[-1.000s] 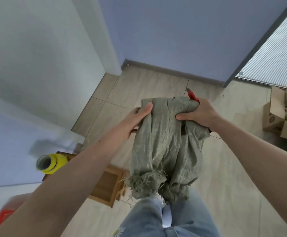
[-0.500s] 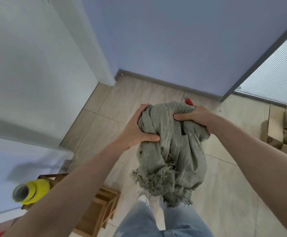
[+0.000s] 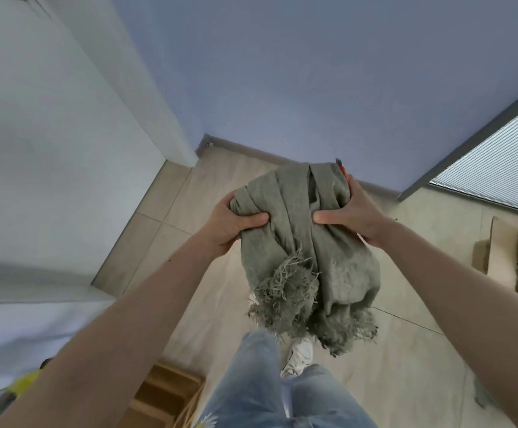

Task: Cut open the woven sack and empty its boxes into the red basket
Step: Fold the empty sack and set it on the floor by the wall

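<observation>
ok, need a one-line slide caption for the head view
Both hands, left hand and right hand, bunch up the limp, frayed woven sack above the tiled floor.

The sack [image 3: 307,242] hangs above the floor [image 3: 214,298]. Left of it stands a wooden rack [image 3: 165,393]. Right of it sits a cardboard box [image 3: 504,257].

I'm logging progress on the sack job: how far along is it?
The sack looks cut and emptied: limp, frayed at its lower edge. In hand: left hand and right hand bunch it up. The red basket is out of view, so the boxes' transfer cannot be confirmed.
</observation>
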{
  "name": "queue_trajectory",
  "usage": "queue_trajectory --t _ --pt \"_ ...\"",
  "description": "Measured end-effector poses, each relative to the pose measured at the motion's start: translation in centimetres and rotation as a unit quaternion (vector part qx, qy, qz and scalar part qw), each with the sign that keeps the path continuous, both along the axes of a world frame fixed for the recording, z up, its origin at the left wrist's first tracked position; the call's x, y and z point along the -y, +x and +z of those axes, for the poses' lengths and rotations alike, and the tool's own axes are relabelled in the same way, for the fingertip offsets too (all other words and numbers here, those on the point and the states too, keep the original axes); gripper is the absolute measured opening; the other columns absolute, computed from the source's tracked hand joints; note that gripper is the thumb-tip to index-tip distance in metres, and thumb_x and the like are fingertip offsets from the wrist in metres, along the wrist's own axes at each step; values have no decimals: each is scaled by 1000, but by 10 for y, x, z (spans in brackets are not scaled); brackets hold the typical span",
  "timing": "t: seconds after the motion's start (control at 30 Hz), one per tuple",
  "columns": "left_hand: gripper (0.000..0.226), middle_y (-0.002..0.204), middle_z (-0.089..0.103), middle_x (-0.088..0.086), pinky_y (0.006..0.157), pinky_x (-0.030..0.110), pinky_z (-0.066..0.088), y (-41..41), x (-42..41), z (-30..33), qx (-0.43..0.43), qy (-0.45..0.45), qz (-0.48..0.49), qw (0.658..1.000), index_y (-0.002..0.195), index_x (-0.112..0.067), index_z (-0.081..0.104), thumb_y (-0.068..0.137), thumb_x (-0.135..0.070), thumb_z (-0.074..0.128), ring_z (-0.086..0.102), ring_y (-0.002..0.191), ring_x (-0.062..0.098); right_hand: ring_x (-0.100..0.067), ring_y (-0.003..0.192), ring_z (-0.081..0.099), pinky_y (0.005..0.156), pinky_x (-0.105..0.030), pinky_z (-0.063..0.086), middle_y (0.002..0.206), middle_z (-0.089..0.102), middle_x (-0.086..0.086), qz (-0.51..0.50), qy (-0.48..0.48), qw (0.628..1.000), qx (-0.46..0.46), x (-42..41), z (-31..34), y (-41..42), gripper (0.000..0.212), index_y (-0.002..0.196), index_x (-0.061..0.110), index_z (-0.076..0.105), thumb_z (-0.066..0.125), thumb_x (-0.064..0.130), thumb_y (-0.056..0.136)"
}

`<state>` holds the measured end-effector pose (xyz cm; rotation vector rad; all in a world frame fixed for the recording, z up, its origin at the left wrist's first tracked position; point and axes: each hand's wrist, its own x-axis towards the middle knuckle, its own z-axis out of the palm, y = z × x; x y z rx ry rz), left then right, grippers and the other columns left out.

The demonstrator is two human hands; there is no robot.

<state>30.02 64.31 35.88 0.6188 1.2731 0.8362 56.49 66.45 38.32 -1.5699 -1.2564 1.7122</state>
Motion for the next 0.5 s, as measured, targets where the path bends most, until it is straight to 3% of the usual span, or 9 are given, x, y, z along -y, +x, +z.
queue_trajectory --t 0.1,0.17,0.3,0.4,0.5 --pt "132 131 62 12 84 37 60 2 -39 2 -1 23 -67 998 143 -15 45 25 -29 104 66 116 25 -10 93 72 78 -34 58 106 74 4 -82 28 996 30 -33 3 -2 94 127 22 57 100 23 43" --pt "147 142 51 9 95 40 57 5 -62 -1 -13 37 -109 993 155 -27 24 30 -25 103 60 125 23 -11 87 73 75 -33 59 99 76 3 -125 32 991 33 -53 2 0 75 117 16 65 98 16 50" --pt "165 148 43 0 102 43 52 16 -92 -8 -12 59 -135 989 154 -48 -7 33 -27 103 56 130 17 -3 69 71 58 -22 56 85 74 4 -167 16 985 26 -87 -3 8 46 96 14 70 93 5 57" --pt "154 152 37 0 103 39 51 30 -107 -8 -80 55 -106 990 154 -47 -7 41 -37 97 50 132 15 -2 68 71 55 -19 55 85 74 5 -195 16 981 11 -112 -9 22 44 94 14 69 92 4 57" --pt "131 133 42 -1 95 36 49 49 -119 2 -233 18 -31 972 154 -44 17 47 -65 89 50 117 14 0 68 71 55 -20 56 88 74 5 -254 18 967 -2 -138 -18 37 51 100 13 68 93 3 56"
